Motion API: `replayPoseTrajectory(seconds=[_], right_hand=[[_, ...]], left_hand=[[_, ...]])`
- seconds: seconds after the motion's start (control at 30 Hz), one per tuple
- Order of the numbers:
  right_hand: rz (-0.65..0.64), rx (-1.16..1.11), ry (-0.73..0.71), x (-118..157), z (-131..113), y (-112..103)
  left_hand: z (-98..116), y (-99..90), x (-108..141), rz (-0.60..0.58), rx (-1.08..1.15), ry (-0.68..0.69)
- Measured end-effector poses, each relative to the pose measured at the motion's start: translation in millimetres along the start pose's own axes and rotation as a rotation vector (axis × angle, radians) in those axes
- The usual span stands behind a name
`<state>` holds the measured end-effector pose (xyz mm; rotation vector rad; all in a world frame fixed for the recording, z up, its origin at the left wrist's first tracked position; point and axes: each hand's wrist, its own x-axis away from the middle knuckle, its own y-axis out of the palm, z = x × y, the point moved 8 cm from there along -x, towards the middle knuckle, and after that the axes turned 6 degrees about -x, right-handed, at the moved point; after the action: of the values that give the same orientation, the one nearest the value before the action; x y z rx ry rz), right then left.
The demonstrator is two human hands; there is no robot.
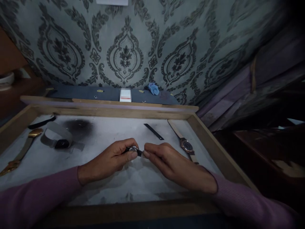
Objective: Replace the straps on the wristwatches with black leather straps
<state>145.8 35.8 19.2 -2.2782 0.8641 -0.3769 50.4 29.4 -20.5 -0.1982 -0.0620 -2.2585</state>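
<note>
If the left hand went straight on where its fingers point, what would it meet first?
Likely the fingertips of the right hand, at the black strap of the small watch the left hand holds; depth is unclear.

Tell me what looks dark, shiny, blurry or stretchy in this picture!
Head view: dim overall, nearly black top-right corner; wooden tray looks stretched wide; small glint on the held wristwatch, dial unreadable; white card blurred into blocks; dark smudge inside the tray, shadow or stain, can't tell.

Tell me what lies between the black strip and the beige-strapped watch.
Bare white tray floor lies between the black strip and the beige-strapped watch in the head view, the right hand just below.
</note>
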Motion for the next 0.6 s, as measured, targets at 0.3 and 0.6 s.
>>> replayPoseTrajectory(seconds=[0.3, 0.6], right_hand=[[0.014, 0.037, -0.017, 0.2, -1.6, 0.0], [0.031, 0.008, -0.056, -0.3, -2.0, 0.7]], left_hand=[[0.3, -1.1, -1.0, -0.008, 0.005, 0.023], [3.4, -3.2, -0.7, 0.007, -0.066, 0.031]])
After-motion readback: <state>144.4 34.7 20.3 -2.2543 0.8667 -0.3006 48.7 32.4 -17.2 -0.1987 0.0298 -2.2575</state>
